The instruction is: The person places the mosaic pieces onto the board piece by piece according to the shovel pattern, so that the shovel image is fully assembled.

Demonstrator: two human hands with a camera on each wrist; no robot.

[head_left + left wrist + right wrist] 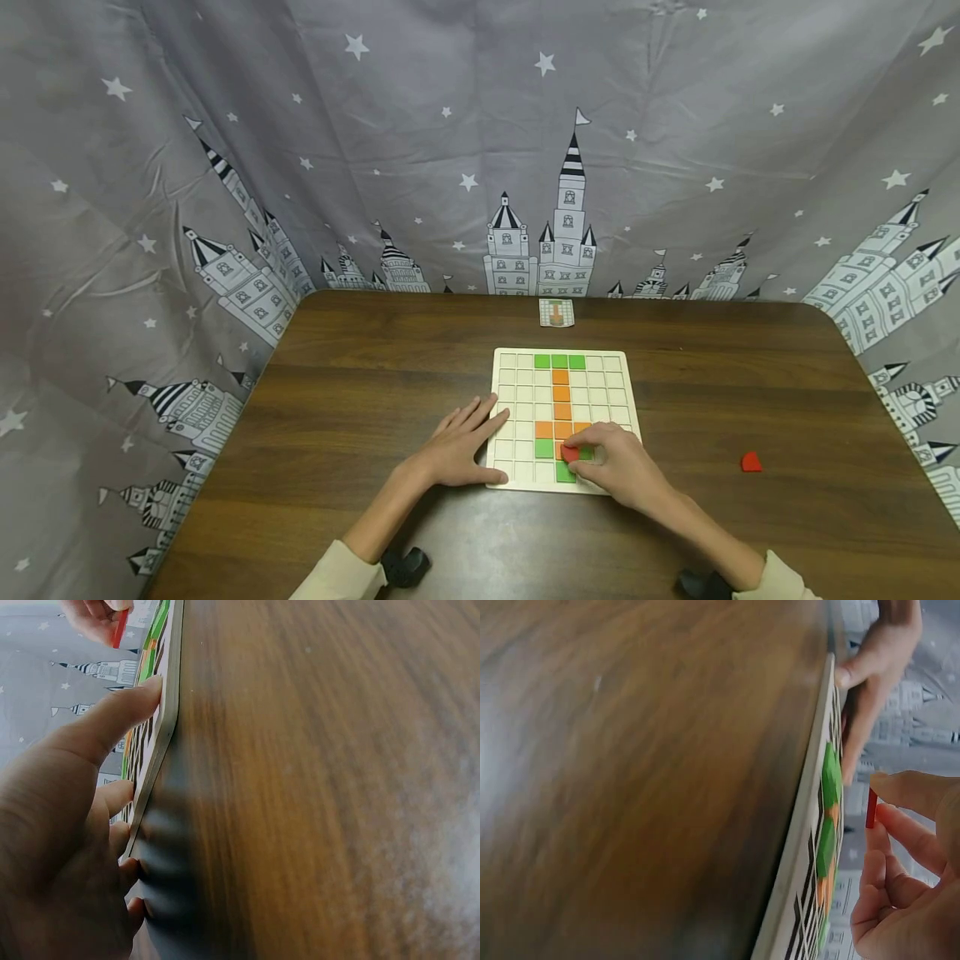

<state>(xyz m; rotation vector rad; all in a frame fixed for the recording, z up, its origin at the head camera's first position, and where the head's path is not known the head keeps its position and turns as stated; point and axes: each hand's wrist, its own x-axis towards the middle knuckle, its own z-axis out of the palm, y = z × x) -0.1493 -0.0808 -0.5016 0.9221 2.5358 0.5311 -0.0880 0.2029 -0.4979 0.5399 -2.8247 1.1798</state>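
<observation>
A pale grid board [517, 400] lies on the table. Green square tiles [559, 362] form a short row at its top, and orange square tiles [562, 392] run down its middle, with more green tiles near the bottom. My left hand [459, 450] rests with spread fingers along the board's left edge, its thumb on the near left corner. Between thumb and fingers, my right hand [630, 471] pinches a small flat red piece [571, 454] above the lower middle squares. In the right wrist view the red piece [871, 808] stands on edge, apart from the board.
Another red piece [751, 462], with a slanted side, lies on the wooden table [697, 375] to the right. A small card [557, 313] with a coloured grid pattern lies beyond the board. A grey curtain [420, 150] with castles and stars hangs behind the table.
</observation>
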